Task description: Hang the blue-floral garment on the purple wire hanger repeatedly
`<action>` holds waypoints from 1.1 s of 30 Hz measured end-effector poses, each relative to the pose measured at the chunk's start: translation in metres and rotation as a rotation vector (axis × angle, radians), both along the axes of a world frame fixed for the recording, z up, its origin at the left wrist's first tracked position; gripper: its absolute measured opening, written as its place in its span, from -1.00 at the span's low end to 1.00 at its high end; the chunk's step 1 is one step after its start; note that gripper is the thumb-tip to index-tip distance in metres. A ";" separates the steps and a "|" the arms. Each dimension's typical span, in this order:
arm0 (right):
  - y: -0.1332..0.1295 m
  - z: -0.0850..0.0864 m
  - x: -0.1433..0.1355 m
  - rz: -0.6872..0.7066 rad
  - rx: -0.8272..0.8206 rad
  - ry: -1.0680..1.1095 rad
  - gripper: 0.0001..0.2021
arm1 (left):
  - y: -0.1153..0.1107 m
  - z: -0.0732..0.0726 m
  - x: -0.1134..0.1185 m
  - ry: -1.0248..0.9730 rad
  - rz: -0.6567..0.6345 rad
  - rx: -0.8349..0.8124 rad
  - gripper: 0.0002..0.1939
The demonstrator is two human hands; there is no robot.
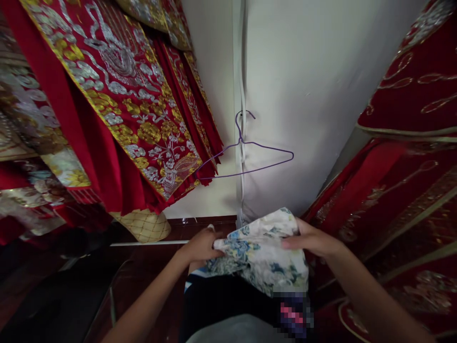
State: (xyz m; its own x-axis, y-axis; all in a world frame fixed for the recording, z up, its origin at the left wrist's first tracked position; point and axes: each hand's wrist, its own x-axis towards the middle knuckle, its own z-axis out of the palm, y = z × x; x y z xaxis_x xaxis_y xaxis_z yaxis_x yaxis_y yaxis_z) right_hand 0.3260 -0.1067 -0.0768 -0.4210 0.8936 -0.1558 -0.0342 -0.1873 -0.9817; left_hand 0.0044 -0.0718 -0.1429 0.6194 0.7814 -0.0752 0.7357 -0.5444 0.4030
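A white garment [271, 252] with a blue and green floral print is stretched between my two hands, low in front of my body. My left hand [205, 245] grips a bunched edge of it on the left, fingers curled into the cloth. On the other side my right hand [309, 238] pinches the cloth, thumb on top and the other fingers hidden behind the fabric. Above the garment, a bare purple wire hanger [266, 144] hangs by the white wall, apart from both hands. Which part of the garment each hand holds is unclear.
Red embroidered costumes with gold and silver decoration [143, 109] hang at the left. More red embroidered cloth [414, 190] fills the right side. A white cable [242, 71] runs down the wall [300, 71]. A thin white rod [150, 244] lies low at the left.
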 end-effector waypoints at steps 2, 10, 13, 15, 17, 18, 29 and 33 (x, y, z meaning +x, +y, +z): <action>0.020 0.011 0.006 -0.028 0.259 -0.198 -0.67 | 0.009 0.013 -0.018 -0.014 0.053 0.089 -0.57; 0.157 0.010 -0.013 -0.425 0.783 -0.255 -0.55 | 0.031 0.057 -0.043 0.095 0.225 0.384 -0.59; 0.181 -0.002 -0.033 -0.294 0.680 -0.262 -0.59 | 0.038 0.057 -0.046 0.174 0.257 0.350 -0.59; 0.183 -0.008 -0.040 -0.280 0.665 -0.275 -0.72 | 0.043 0.055 -0.050 0.119 0.273 0.352 -0.62; 0.178 -0.011 -0.036 -0.312 0.668 -0.286 -0.79 | 0.046 0.054 -0.053 -0.003 0.282 0.366 -0.62; 0.173 -0.010 -0.031 -0.332 0.666 -0.289 -0.81 | 0.046 0.055 -0.054 -0.073 0.282 0.370 -0.61; 0.124 0.019 -0.012 -0.410 0.547 -0.315 -0.77 | 0.052 0.114 0.015 -0.584 0.175 0.559 -0.75; 0.114 0.014 -0.026 -0.397 0.562 -0.304 -0.76 | 0.076 0.138 0.042 -0.640 0.217 0.671 -0.67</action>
State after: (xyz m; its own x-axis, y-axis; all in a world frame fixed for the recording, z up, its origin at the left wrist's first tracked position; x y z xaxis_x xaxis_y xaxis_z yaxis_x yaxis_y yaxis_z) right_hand 0.2999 0.0074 -0.0625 -0.0618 0.9486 0.3104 0.2933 0.3145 -0.9028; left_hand 0.0468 0.0041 -0.0047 0.2244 0.6412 0.7338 0.5956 -0.6862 0.4175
